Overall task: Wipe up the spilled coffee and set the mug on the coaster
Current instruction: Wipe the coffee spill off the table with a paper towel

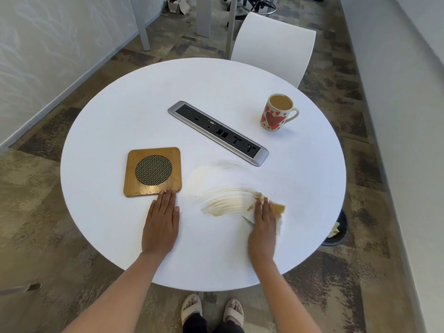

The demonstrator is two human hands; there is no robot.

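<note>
your left hand (161,222) lies flat on the white round table (216,87) at about 7 o'clock from its middle, palm down, fingers straight and close together, holding nothing; its fingertips reach the near edge of the coaster (152,171), and whether they touch it you cannot tell; the coaster is a square wooden one with a round woven inset, and it sits at 9 o'clock with nothing on it; your right hand (263,224) is at about 5 o'clock, fingers stretched out and pressing a crumpled paper towel (278,210) onto the tabletop; the towel is stained brown at its far and right edges and shows on both sides of the hand; the hand is a little blurred; the spilled coffee (225,203) lies just to the 9 o'clock side of that hand as a pale brown curved smear, with fainter streaks beyond it towards 12 o'clock; the mug (276,114), cream with red hearts, stands upright at 2 o'clock, well apart from the coaster, handle to the right, filled with milky coffee; a grey socket strip (217,132) is set slantwise in the table between mug and coaster; a white chair (276,44) stands past the rim at 1 o'clock; a dark bin (338,229) shows on the floor at 4 o'clock
</note>
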